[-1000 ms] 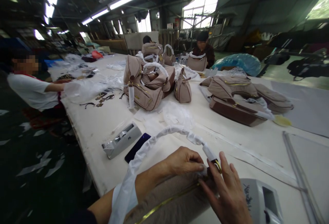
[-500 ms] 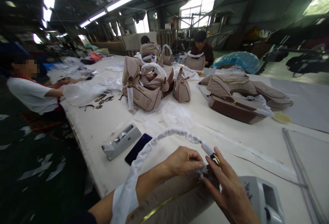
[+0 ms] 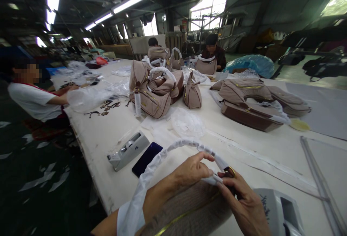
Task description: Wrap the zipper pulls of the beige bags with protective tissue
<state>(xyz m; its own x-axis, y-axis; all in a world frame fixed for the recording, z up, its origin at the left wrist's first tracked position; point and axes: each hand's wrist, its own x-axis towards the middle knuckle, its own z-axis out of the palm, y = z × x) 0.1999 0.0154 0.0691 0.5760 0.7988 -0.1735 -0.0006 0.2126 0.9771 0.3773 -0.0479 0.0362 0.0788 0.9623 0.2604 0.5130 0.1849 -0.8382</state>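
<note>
A beige corduroy handbag (image 3: pixel 187 207) with a gold zipper lies in front of me. Its arched handle (image 3: pixel 155 163) is wrapped in white tissue, and my left forearm passes under it. My left hand (image 3: pixel 193 171) pinches a small piece of white wrapping (image 3: pixel 213 180) at the handle's right end. From the other side, my right hand (image 3: pixel 241 200) grips the same piece between thumb and fingers, close to the brown tab and gold ring (image 3: pixel 230 171). The fingers partly hide how the wrapping sits there.
A grey tape dispenser (image 3: pixel 128 150) and a dark phone (image 3: pixel 147 159) lie left of the bag; another dispenser (image 3: pixel 280 210) stands at right. Beige handbags (image 3: pixel 151 98) and more bags (image 3: pixel 252 102) cover the table further back. A co-worker (image 3: pixel 35 98) sits at left, others behind.
My right fingers have closed in from a spread pose and now pinch the white wrapping. The wrapping has moved slightly right, and the ring end of the handle has tilted.
</note>
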